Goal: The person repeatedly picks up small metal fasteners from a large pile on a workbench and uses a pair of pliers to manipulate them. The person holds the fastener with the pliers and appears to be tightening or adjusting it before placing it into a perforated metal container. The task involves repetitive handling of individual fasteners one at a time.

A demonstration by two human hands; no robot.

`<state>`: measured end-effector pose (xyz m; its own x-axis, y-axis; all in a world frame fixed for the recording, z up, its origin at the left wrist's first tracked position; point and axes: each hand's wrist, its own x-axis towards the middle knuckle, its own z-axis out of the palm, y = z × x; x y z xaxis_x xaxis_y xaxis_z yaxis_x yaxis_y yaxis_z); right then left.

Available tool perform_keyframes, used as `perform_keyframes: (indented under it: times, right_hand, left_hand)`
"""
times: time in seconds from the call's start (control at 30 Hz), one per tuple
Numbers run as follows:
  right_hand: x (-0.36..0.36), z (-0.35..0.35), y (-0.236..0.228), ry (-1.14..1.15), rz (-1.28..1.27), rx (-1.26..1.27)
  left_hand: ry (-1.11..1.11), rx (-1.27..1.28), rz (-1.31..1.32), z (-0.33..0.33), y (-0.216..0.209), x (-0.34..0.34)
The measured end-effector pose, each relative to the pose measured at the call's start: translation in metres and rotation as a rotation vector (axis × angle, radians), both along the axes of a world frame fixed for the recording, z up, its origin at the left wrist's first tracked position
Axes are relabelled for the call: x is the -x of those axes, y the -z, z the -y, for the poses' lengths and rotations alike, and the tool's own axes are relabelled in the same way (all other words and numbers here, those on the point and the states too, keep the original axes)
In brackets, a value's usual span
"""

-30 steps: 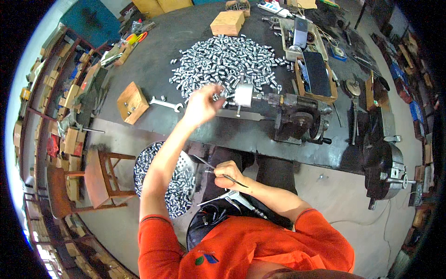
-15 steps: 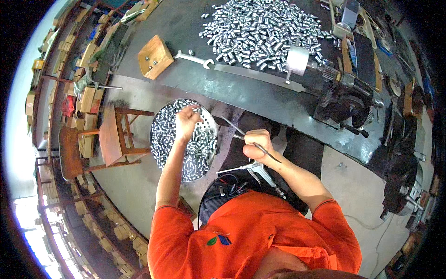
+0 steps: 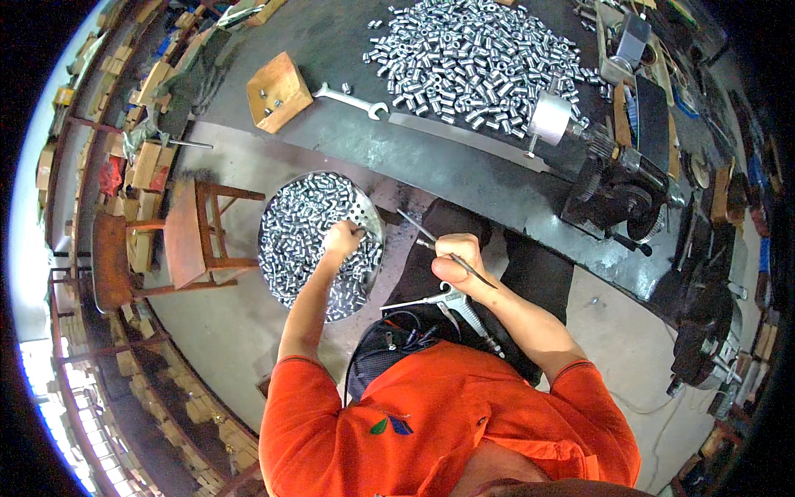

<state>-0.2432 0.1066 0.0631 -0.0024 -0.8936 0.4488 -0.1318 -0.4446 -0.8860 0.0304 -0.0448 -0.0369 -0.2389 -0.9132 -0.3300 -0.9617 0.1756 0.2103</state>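
My left hand is down at a round metal basin heaped with small metal sleeves. Its fingers are drawn together among them near the perforated part of the basin wall; what lies in the fingertips is hidden. My right hand is closed around a thin dark rod, which slants out at both ends of the fist. A small dark piece pokes out beside its thumb side, too small to name. Below that hand, an air blow gun lies across my lap.
On the dark workbench are a large pile of metal sleeves, an open-end wrench, an open wooden box and a geared machine. A wooden chair stands left of the basin, with loaded shelves beyond.
My left hand has come down and slightly right, from raised over the basin into the sleeves. My right hand keeps hold of the rod almost unmoved. The view has shifted a little.
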Motion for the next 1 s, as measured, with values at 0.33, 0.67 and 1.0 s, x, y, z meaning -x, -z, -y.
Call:
perform_keyframes:
  times: [0.33, 0.67, 1.0]
  right_hand:
    - [0.004, -0.001, -0.01, 0.005, 0.03, -0.025]
    - [0.002, -0.003, -0.009, 0.003, 0.052, -0.004]
    - [0.003, -0.003, -0.007, 0.033, 0.074, -0.001]
  left_hand:
    - [-0.438, -0.371, -0.845, 0.011, -0.042, 0.005]
    - [-0.517, -0.693, -1.638, -0.036, -0.109, 0.052]
    - [-0.125, -0.797, -1.481, -0.071, -0.142, 0.099]
